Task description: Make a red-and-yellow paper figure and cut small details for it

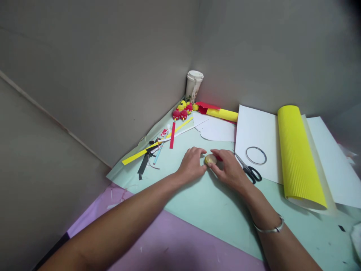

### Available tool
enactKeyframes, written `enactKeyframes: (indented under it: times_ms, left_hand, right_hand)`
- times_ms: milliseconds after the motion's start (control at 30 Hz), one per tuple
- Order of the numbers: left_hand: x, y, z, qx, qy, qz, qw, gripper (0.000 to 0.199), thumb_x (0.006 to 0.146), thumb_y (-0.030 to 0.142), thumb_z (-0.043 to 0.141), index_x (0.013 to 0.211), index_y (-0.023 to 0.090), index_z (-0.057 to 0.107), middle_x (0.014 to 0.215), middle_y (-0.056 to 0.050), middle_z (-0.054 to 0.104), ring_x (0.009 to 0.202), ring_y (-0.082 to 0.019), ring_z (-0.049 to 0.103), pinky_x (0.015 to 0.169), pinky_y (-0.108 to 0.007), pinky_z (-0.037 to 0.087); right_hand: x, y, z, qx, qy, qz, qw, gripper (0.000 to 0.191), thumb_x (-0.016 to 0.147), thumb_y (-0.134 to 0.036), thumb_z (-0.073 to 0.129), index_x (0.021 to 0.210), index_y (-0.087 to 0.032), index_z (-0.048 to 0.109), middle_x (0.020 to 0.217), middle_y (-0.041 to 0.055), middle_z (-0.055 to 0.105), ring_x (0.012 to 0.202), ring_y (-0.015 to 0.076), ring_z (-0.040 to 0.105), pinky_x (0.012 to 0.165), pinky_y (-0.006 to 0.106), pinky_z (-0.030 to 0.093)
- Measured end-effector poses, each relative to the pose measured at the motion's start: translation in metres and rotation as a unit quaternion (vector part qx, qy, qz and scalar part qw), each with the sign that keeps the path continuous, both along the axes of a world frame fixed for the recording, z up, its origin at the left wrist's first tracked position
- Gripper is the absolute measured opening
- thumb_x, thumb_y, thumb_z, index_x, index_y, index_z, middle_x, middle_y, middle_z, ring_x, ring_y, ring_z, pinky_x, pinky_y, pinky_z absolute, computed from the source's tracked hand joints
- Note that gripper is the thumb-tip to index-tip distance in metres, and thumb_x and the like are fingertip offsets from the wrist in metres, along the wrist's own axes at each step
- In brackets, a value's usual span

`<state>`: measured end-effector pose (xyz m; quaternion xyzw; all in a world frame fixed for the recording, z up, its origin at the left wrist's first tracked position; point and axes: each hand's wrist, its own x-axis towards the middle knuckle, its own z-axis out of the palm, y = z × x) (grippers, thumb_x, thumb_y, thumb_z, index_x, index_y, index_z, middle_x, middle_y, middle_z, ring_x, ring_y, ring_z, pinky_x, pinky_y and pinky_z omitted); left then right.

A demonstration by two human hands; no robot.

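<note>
A small round piece (210,160), yellowish at its side with a pale top, sits between my hands above the green sheet. The thumb and index finger of my right hand (228,165) grip it from the right. A bit of red shows under those fingers; what it is I cannot make out. My left hand (191,163) is just left of the piece, its thumb and index finger apart and curved towards it, with nothing visible in them. Black-handled scissors (252,174) lie beyond my right hand, partly hidden by it.
A yellow corrugated roll (300,158) and a tape ring (256,155) lie on white sheets at right. Red and yellow balls (180,113) stand near a lidded cup (194,84) in the wall corner. Paper strips (141,153) are scattered at left on the green sheet (203,203).
</note>
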<state>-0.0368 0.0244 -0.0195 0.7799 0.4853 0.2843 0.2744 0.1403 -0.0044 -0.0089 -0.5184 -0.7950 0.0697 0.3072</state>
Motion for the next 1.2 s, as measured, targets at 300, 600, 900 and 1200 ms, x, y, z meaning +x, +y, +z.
enactKeyframes:
  times_ms: [300, 600, 900, 1200]
  left_hand:
    - [0.0, 0.0, 0.004, -0.012, 0.009, 0.004, 1.0, 0.037, 0.074, 0.02, 0.066, 0.11, 0.017, 0.061, 0.115, -0.009, 0.06, 0.111, -0.026, 0.053, 0.1, -0.039, 0.044]
    - [0.001, -0.002, 0.01, -0.034, 0.015, 0.007, 0.999, 0.044, 0.071, 0.028, 0.073, 0.112, 0.017, 0.061, 0.118, -0.009, 0.06, 0.113, -0.027, 0.052, 0.099, -0.037, 0.044]
    - [0.002, -0.002, 0.01, -0.024, 0.016, 0.014, 0.999, 0.042, 0.071, 0.032, 0.075, 0.109, 0.017, 0.062, 0.114, -0.008, 0.061, 0.111, -0.027, 0.054, 0.097, -0.037, 0.044]
    - [0.002, -0.001, 0.006, -0.003, 0.01, 0.007, 1.0, 0.038, 0.075, 0.037, 0.073, 0.107, 0.019, 0.063, 0.112, -0.008, 0.062, 0.108, -0.027, 0.055, 0.095, -0.039, 0.046]
  right_hand:
    - [0.022, 0.004, 0.011, 0.032, 0.028, -0.116, 0.992, 0.034, 0.09, -0.043, 0.054, 0.112, -0.018, 0.063, 0.105, 0.0125, 0.069, 0.099, 0.0297, 0.06, 0.088, 0.046, 0.047]
    - [0.033, 0.01, -0.009, -0.008, -0.007, -0.138, 0.99, 0.046, 0.084, -0.039, 0.062, 0.122, -0.013, 0.062, 0.115, 0.0159, 0.067, 0.106, 0.0318, 0.058, 0.094, 0.047, 0.046]
    - [0.028, 0.006, 0.002, 0.003, 0.022, -0.113, 0.993, 0.041, 0.086, -0.038, 0.061, 0.121, -0.018, 0.062, 0.114, 0.0128, 0.069, 0.103, 0.03, 0.061, 0.09, 0.047, 0.049]
    - [0.008, -0.006, 0.016, 0.012, 0.041, -0.003, 0.999, 0.035, 0.087, -0.035, 0.062, 0.12, -0.023, 0.061, 0.116, 0.0103, 0.068, 0.108, 0.0281, 0.061, 0.094, 0.046, 0.048]
